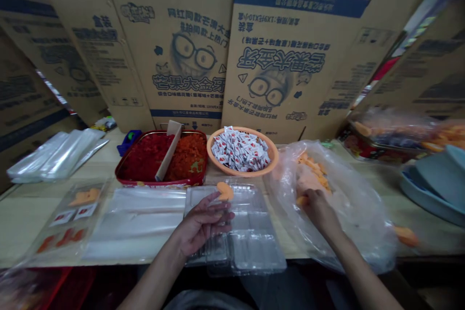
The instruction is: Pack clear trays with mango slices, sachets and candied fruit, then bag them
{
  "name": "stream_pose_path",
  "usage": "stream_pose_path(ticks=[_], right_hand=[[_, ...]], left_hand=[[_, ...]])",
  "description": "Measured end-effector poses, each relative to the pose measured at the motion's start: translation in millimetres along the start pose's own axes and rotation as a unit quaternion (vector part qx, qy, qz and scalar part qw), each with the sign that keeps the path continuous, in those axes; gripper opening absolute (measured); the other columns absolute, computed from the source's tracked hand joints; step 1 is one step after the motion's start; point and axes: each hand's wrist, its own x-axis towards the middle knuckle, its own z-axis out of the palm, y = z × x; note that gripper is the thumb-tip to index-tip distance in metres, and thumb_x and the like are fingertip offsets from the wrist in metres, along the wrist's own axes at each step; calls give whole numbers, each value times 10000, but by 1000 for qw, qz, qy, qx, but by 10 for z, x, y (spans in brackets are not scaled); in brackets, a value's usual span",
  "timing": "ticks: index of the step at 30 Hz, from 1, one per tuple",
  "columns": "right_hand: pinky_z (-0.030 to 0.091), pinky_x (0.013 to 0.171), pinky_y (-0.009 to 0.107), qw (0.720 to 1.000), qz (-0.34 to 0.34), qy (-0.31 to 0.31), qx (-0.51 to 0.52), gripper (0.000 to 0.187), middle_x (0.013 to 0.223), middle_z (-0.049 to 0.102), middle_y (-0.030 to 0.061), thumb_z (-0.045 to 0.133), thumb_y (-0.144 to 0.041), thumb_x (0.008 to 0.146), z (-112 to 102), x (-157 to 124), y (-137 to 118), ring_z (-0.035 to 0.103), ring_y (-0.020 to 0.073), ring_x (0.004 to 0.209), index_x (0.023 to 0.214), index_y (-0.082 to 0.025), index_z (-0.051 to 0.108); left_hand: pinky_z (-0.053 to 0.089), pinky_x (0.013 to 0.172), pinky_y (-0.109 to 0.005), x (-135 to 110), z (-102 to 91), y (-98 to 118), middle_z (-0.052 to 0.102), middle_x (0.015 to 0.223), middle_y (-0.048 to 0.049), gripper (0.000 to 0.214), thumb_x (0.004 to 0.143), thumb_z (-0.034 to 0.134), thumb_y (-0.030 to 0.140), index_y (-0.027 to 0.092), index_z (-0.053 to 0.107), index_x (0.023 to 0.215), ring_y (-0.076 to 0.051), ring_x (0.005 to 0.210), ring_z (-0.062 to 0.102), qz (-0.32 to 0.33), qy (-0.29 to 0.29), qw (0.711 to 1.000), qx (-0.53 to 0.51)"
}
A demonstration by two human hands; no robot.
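My left hand [201,223] is over a stack of clear plastic trays [250,237], with a slice of orange dried fruit [225,191] pinched at its fingertips. My right hand [319,210] reaches into a clear plastic bag [348,223] that holds many similar orange slices [310,177]. Its fingers are among the slices, and the bag film blurs whether they grip one. To the left of the trays lies a flat sheet of clear plastic film [136,223].
A red tray [123,169] holds diced red and orange pieces, split by a cardboard divider. An orange bowl [241,152] holds several white-and-red sachets. A filled clear package [69,220] lies at the left. Flattened printed cartons stand along the back, and pale blue-grey containers [432,184] sit at the right.
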Motion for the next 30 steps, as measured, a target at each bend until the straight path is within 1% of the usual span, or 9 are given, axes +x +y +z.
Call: stream_pose_path(ticks=[3, 5, 7, 10, 12, 14, 19, 25, 30], right_hand=[[457, 553, 302, 979, 2, 93, 180, 173, 772, 536, 52, 565, -284, 702, -161, -3, -311, 544, 176, 643, 823, -171, 516], [465, 496, 275, 941, -29, 55, 332, 276, 750, 546, 18, 575, -373, 731, -257, -50, -683, 545, 150, 588, 915, -189, 481], [485, 536, 267, 916, -125, 9, 380, 273, 790, 561, 19, 577, -371, 757, -300, -117, -1095, 566, 144, 635, 952, -201, 491], [493, 663, 269, 893, -305, 12, 330, 132, 864, 570, 37, 508, -265, 831, -243, -184, -1566, 577, 145, 778, 946, -214, 548], [491, 695, 264, 874, -397, 12, 278, 160, 904, 582, 50, 451, -184, 854, -158, -191, -1714, 580, 147, 833, 965, -209, 564], [497, 707, 262, 864, -448, 4, 231, 222, 981, 595, 66, 415, -136, 858, -69, -177, -1765, 585, 155, 885, 1004, -204, 568], [479, 845, 320, 850, -502, -27, 157, 346, 1166, 577, 67, 371, -104, 848, 66, -146, -1872, 540, 176, 1060, 1093, -239, 575], [421, 869, 431, 812, -565, -65, 134, 371, 1065, 640, 94, 441, -62, 782, 52, -170, -2234, 549, 224, 1024, 1075, -217, 608], [441, 816, 333, 823, -505, -95, 240, 263, 1052, 623, 93, 413, -165, 851, 102, -27, -2672, 562, 179, 967, 1054, -201, 577]], left_hand=[[488, 804, -401, -12, -32, 2, 568, 1159, -119, 620, 666, 599, -1, 186, 393, 1221, -307, 1038, 569, 8, -13, 1000, -8], [488, 802, -399, -25, -34, -1, 573, 1153, -116, 618, 665, 597, -5, 186, 396, 1217, -309, 1042, 567, 10, -16, 1000, -12], [489, 797, -396, -50, -28, -4, 574, 1155, -113, 612, 666, 591, -6, 187, 400, 1214, -309, 1044, 565, 8, -18, 1000, -19], [494, 781, -374, -115, -42, 12, 589, 1139, -102, 613, 666, 576, -13, 194, 401, 1215, -291, 1032, 575, 2, -13, 1000, -24], [497, 768, -355, -170, -88, 46, 604, 1117, -91, 618, 662, 565, -21, 200, 403, 1216, -275, 1021, 584, 7, -3, 1000, -28], [497, 759, -340, -226, -164, 97, 614, 1098, -81, 621, 656, 561, -27, 204, 410, 1212, -270, 1018, 587, 17, 6, 999, -35], [492, 746, -329, -321, -391, 230, 623, 1070, -76, 604, 655, 563, -25, 209, 427, 1195, -262, 990, 601, 50, 15, 997, -51], [473, 774, -371, -414, -560, 327, 615, 1090, -71, 521, 649, 578, -26, 240, 466, 1083, -289, 1022, 583, 85, 6, 994, -64], [449, 808, -397, -661, -810, 400, 590, 1143, -68, 499, 666, 550, -30, 259, 512, 1071, -289, 1064, 556, 112, 27, 990, -82]])
